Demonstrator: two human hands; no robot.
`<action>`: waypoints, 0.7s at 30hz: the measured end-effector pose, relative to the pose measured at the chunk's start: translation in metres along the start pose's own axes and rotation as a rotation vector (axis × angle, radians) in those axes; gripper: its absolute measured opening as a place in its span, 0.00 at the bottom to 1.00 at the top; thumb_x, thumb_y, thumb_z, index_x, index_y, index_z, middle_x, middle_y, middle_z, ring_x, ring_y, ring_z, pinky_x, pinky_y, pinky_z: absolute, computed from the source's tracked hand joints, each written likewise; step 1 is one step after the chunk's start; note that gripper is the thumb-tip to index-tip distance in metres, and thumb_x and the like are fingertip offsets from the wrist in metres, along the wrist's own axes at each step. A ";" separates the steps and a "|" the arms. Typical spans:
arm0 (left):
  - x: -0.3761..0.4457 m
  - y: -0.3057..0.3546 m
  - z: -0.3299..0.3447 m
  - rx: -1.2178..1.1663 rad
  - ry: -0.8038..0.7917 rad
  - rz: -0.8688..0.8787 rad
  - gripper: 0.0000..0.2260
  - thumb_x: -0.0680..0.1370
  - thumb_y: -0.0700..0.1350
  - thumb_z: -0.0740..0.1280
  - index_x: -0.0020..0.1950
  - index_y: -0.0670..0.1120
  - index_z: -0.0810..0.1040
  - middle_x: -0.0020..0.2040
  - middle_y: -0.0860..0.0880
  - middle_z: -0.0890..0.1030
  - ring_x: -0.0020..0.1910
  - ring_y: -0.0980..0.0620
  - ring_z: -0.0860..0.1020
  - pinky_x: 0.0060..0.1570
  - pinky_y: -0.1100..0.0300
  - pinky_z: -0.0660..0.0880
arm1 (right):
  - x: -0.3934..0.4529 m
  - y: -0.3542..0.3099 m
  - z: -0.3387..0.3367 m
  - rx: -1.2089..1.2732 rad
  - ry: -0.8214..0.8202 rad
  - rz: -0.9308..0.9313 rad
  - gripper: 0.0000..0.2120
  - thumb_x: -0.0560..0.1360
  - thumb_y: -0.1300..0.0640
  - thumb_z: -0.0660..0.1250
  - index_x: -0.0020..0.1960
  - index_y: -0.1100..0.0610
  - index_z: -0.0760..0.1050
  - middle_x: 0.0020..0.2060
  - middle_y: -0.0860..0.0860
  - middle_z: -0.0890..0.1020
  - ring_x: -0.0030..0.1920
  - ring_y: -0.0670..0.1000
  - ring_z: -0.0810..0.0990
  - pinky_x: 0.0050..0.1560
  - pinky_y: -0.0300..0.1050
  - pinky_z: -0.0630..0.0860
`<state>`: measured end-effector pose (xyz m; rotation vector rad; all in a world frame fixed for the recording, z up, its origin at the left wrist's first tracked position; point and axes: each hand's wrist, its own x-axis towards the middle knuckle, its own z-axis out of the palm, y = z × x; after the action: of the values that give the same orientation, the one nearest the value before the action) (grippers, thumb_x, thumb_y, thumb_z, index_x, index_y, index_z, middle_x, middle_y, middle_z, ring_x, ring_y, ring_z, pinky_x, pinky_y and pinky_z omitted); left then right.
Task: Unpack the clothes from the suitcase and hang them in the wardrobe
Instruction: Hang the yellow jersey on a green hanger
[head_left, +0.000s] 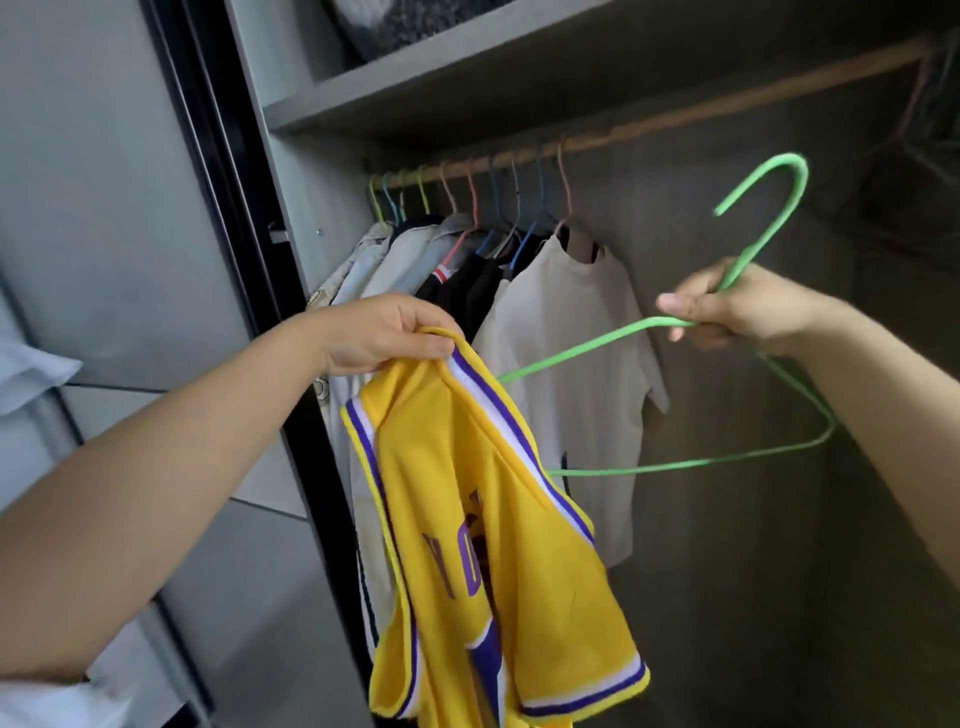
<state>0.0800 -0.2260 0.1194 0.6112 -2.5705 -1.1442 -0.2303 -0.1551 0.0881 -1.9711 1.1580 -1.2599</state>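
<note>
A yellow jersey (498, 561) with purple and white trim hangs from my left hand (384, 332), which grips it at a shoulder strap. My right hand (737, 306) holds a green wire hanger (685, 462) near the base of its hook, the hook pointing up. The hanger's left end reaches behind the jersey's top edge. Both are in front of the open wardrobe, below the wooden rail (675, 111). The suitcase is out of sight.
Several garments hang on coloured hangers at the rail's left part, a white T-shirt (576, 374) nearest to me. The rail's right stretch is bare up to some hangers (914, 93) at the far right. A shelf (467, 88) runs above; the sliding door frame (223, 182) stands left.
</note>
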 end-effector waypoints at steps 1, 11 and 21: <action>-0.001 0.003 0.005 0.035 -0.026 0.013 0.17 0.57 0.65 0.74 0.36 0.55 0.84 0.34 0.59 0.81 0.35 0.64 0.79 0.37 0.72 0.74 | 0.003 -0.001 0.008 0.005 -0.005 -0.003 0.28 0.48 0.32 0.75 0.24 0.58 0.78 0.13 0.47 0.63 0.16 0.41 0.58 0.19 0.28 0.58; -0.023 0.006 -0.001 0.038 -0.028 0.066 0.13 0.62 0.64 0.72 0.38 0.57 0.84 0.36 0.61 0.81 0.38 0.64 0.78 0.42 0.72 0.74 | 0.008 -0.002 0.012 -0.019 0.073 0.019 0.28 0.51 0.32 0.74 0.24 0.58 0.76 0.15 0.47 0.64 0.17 0.41 0.60 0.21 0.31 0.59; 0.016 0.019 0.029 0.487 0.167 0.026 0.07 0.76 0.39 0.66 0.48 0.50 0.73 0.40 0.60 0.75 0.40 0.66 0.74 0.41 0.76 0.69 | 0.015 0.008 0.076 0.226 0.215 0.139 0.16 0.77 0.64 0.59 0.31 0.57 0.70 0.20 0.47 0.62 0.17 0.41 0.57 0.19 0.29 0.54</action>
<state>0.0490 -0.2038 0.1154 0.7337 -2.7017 -0.4268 -0.1616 -0.1734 0.0561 -1.5960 1.1734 -1.4850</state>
